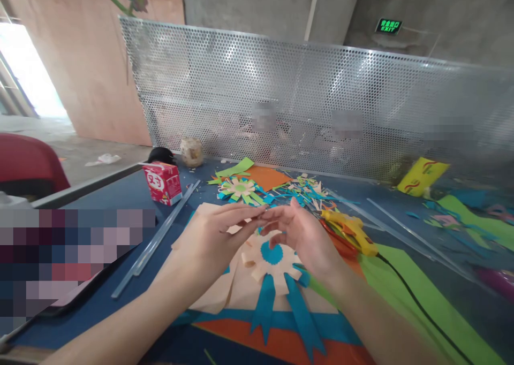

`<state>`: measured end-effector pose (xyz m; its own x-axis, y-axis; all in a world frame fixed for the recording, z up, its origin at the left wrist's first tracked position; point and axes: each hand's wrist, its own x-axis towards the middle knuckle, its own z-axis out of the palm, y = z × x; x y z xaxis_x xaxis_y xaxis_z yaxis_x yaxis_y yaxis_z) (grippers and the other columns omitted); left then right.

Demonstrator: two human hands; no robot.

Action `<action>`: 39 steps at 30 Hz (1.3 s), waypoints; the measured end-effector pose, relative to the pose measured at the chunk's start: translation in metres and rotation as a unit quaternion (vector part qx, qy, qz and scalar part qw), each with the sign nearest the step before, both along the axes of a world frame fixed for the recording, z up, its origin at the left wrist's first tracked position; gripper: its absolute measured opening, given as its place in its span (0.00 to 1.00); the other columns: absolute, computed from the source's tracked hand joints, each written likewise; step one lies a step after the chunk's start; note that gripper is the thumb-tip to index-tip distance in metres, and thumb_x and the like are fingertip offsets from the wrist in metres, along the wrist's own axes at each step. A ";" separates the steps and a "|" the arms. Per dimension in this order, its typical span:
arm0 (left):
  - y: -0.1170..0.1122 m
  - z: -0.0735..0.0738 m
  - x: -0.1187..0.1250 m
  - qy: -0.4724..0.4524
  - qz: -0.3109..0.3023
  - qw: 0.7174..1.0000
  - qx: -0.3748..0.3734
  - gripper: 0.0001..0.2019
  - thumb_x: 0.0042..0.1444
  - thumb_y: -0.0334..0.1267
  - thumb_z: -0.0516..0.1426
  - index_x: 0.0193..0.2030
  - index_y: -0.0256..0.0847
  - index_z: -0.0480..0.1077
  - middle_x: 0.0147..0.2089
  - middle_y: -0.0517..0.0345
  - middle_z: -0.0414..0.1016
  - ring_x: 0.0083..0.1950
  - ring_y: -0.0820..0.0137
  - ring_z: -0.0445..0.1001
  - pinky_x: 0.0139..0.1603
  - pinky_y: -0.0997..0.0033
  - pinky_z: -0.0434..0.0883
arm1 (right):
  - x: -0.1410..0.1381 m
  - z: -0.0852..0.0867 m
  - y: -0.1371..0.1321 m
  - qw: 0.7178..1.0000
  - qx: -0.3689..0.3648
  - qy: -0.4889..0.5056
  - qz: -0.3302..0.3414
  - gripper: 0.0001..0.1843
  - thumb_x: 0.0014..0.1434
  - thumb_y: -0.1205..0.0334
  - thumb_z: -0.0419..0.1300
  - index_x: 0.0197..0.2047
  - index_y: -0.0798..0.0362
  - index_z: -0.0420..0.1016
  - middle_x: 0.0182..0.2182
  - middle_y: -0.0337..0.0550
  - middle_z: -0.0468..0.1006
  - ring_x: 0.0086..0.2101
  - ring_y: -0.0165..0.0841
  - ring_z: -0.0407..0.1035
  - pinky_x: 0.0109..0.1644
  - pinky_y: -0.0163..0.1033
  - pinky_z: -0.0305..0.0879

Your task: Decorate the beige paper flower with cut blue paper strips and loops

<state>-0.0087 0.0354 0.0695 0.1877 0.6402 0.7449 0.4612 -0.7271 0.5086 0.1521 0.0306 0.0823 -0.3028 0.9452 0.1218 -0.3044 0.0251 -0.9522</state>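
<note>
My left hand [212, 231] and my right hand [309, 236] meet at the fingertips above a rosette [279, 263]. The left fingers are pressed together in a pinch. On the right, the fingers curl in against the left fingertips. Whatever lies between them, if anything, is too small or hidden to make out. Below, the rosette has a cream scalloped ring, a blue centre and two blue notched ribbon tails. Cream sheets [212, 295] lie under it, on top of blue and orange sheets. Close to my right hand lies a yellow hot glue gun [347, 228] with a black cable.
A second rosette [239, 188] and a pile of scraps [307, 188] lie further back. Clear glue sticks [160, 231] flank the work, with a red box [163, 183] on the left. A yellow packet [421, 176] leans by the perforated metal screen [241, 81]. Green sheets [405, 284] lie right.
</note>
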 end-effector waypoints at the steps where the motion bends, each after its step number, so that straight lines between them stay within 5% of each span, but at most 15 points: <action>1: 0.000 0.000 0.000 0.006 0.007 1.000 -0.004 0.09 0.49 0.35 0.57 0.38 0.47 0.73 0.36 0.61 0.77 0.37 0.72 0.74 0.36 0.75 0.73 | 0.000 0.000 0.000 1.000 -0.002 -0.001 0.001 0.26 0.51 0.41 0.49 0.29 0.56 0.74 0.29 0.45 0.73 0.30 0.31 0.67 0.27 0.34 0.62; 9: 0.002 -0.002 -0.005 0.052 -0.012 0.990 0.133 0.09 0.50 0.28 0.56 0.37 0.43 0.72 0.35 0.59 0.74 0.35 0.73 0.73 0.35 0.74 0.71 | 0.007 0.009 -0.006 0.998 -0.045 -0.023 0.040 0.26 0.54 0.43 0.47 0.34 0.57 0.75 0.35 0.48 0.74 0.31 0.32 0.68 0.28 0.34 0.61; 16: 0.003 0.006 -0.007 0.023 0.032 0.985 0.170 0.08 0.48 0.25 0.57 0.34 0.39 0.72 0.32 0.58 0.74 0.34 0.73 0.72 0.36 0.73 0.71 | 0.008 0.009 -0.004 0.998 -0.004 -0.056 -0.008 0.26 0.53 0.44 0.48 0.37 0.58 0.74 0.34 0.51 0.75 0.30 0.33 0.68 0.32 0.37 0.62; 20: 0.004 0.005 -0.008 0.069 -0.043 0.971 0.225 0.14 0.49 0.25 0.55 0.43 0.41 0.69 0.39 0.56 0.74 0.44 0.68 0.70 0.44 0.66 0.70 | 0.000 0.011 -0.012 0.999 0.006 -0.026 0.040 0.24 0.54 0.45 0.49 0.35 0.56 0.75 0.31 0.48 0.75 0.28 0.32 0.68 0.29 0.37 0.62; 25: -0.003 0.007 -0.007 0.050 -0.084 0.976 0.195 0.15 0.49 0.23 0.56 0.43 0.42 0.70 0.39 0.56 0.74 0.43 0.68 0.71 0.42 0.67 0.72 | -0.004 0.011 -0.017 0.996 0.076 -0.031 0.041 0.23 0.56 0.48 0.46 0.32 0.54 0.76 0.30 0.48 0.76 0.28 0.32 0.68 0.27 0.37 0.62; 28: -0.008 0.014 -0.004 -0.063 -0.064 0.989 0.119 0.11 0.47 0.24 0.57 0.34 0.43 0.73 0.33 0.60 0.76 0.36 0.71 0.74 0.36 0.71 0.75 | 0.004 0.012 -0.019 0.973 0.196 -0.110 -0.047 0.19 0.59 0.55 0.45 0.32 0.49 0.76 0.29 0.44 0.76 0.30 0.33 0.69 0.33 0.40 0.64; 30: -0.008 0.017 -0.002 -0.167 -0.059 0.984 0.010 0.07 0.46 0.26 0.58 0.30 0.42 0.73 0.30 0.61 0.76 0.30 0.73 0.75 0.28 0.74 0.77 | 0.014 0.016 -0.021 0.887 0.368 -0.221 -0.168 0.11 0.56 0.61 0.51 0.37 0.43 0.75 0.34 0.39 0.77 0.38 0.35 0.68 0.44 0.45 0.61; 33: -0.006 0.017 0.001 -0.271 -0.115 0.945 -0.140 0.03 0.44 0.29 0.60 0.28 0.39 0.73 0.28 0.60 0.77 0.23 0.73 0.74 0.20 0.75 0.76 | 0.029 0.021 -0.024 0.634 0.621 -0.373 -0.270 0.20 0.50 0.67 0.58 0.45 0.36 0.70 0.43 0.34 0.74 0.47 0.39 0.63 0.54 0.51 0.47; 35: -0.006 0.016 0.003 -0.303 -0.173 0.917 -0.193 0.02 0.43 0.30 0.61 0.26 0.37 0.73 0.28 0.58 0.77 0.20 0.73 0.73 0.16 0.76 0.74 | 0.035 0.020 -0.025 0.511 0.690 -0.426 -0.287 0.22 0.48 0.66 0.60 0.46 0.34 0.68 0.45 0.33 0.72 0.47 0.40 0.63 0.55 0.53 0.42; 37: -0.011 0.015 0.004 -0.314 -0.227 0.896 -0.216 0.02 0.42 0.30 0.61 0.27 0.37 0.73 0.29 0.57 0.77 0.18 0.74 0.72 0.13 0.76 0.73 | 0.036 0.016 -0.025 0.448 0.710 -0.455 -0.296 0.21 0.47 0.64 0.62 0.44 0.34 0.70 0.46 0.34 0.72 0.48 0.40 0.63 0.55 0.53 0.41; 39: -0.017 0.016 0.004 -0.310 -0.261 0.888 -0.215 0.04 0.43 0.29 0.61 0.28 0.39 0.74 0.30 0.57 0.78 0.19 0.73 0.72 0.14 0.76 0.73 | 0.035 0.012 -0.026 0.416 0.720 -0.465 -0.304 0.19 0.46 0.63 0.63 0.41 0.34 0.71 0.45 0.33 0.73 0.49 0.40 0.62 0.54 0.52 0.42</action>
